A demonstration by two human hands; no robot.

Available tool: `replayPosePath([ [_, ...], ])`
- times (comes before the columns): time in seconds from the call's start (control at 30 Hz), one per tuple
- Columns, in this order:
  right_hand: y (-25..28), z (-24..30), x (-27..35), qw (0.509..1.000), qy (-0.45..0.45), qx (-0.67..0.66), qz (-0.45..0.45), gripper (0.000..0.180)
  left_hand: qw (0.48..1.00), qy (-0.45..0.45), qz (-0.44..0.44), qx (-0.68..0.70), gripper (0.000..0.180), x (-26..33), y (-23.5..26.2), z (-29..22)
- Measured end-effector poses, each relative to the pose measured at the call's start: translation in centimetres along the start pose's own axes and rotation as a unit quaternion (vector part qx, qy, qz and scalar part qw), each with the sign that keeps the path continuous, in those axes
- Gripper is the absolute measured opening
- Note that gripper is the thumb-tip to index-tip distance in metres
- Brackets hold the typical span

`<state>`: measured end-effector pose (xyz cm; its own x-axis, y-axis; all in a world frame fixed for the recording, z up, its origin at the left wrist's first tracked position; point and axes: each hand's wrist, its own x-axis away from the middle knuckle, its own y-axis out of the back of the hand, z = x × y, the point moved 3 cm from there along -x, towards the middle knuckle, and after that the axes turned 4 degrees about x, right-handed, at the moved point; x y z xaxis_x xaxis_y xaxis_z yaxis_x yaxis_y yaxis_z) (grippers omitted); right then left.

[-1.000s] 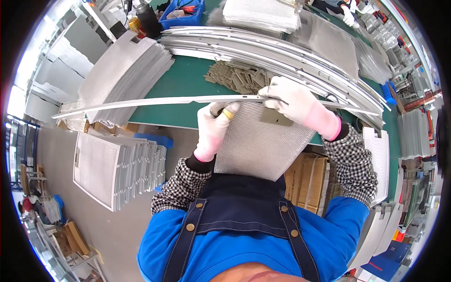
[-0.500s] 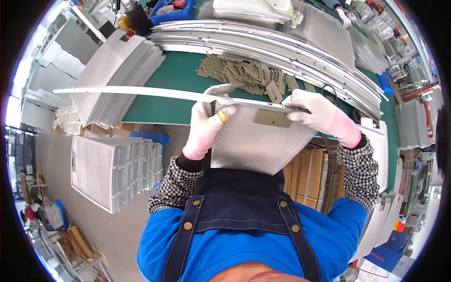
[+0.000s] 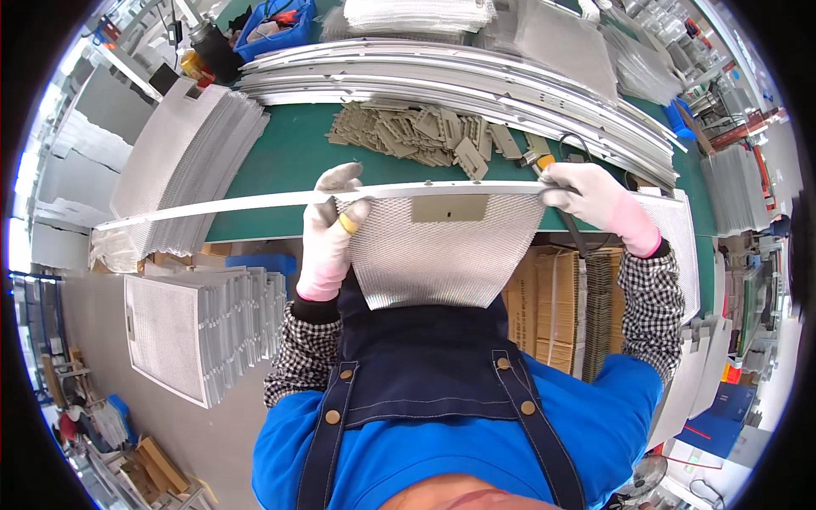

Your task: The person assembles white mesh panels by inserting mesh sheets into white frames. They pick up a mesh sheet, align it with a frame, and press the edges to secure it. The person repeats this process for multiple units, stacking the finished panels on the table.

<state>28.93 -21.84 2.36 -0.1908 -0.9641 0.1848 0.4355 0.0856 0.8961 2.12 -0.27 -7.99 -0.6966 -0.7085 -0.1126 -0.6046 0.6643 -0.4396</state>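
Note:
A silvery mesh panel [image 3: 442, 263] hangs in front of my apron, with a flat grey-beige plate [image 3: 433, 209] at its top edge. Along that edge runs a long, thin white metal strip [image 3: 246, 201], reaching far out to the left. My left hand [image 3: 328, 234], in a white and pink glove with a yellow band on one finger, is closed around the strip and the panel's upper left corner. At the upper right corner, the gloved fingers of my right hand [image 3: 591, 197] pinch the strip and mesh edge.
On the green bench [image 3: 293, 161] lie a pile of grey-beige plates [image 3: 399, 132], long metal strips [image 3: 442, 72] and a yellow-and-black tool [image 3: 542, 161]. Mesh panels [image 3: 183, 153] are stacked at left; framed panels [image 3: 166, 340] stand below. Cardboard [image 3: 557, 297] is under the bench.
The panel has turned to face me more squarely, and its strip has come down at the left. Both hands have spread apart along the top edge. A yellow-and-black tool now shows behind my right hand.

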Motion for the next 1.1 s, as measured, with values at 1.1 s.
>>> replayPosePath([
  [1.1, -9.7, -0.2, 2.2, 0.835, -0.110, -0.500, -0.203, 0.026, 0.726, -0.053, 0.268, -0.631, 0.027, -4.2, -4.7, -6.0],
])
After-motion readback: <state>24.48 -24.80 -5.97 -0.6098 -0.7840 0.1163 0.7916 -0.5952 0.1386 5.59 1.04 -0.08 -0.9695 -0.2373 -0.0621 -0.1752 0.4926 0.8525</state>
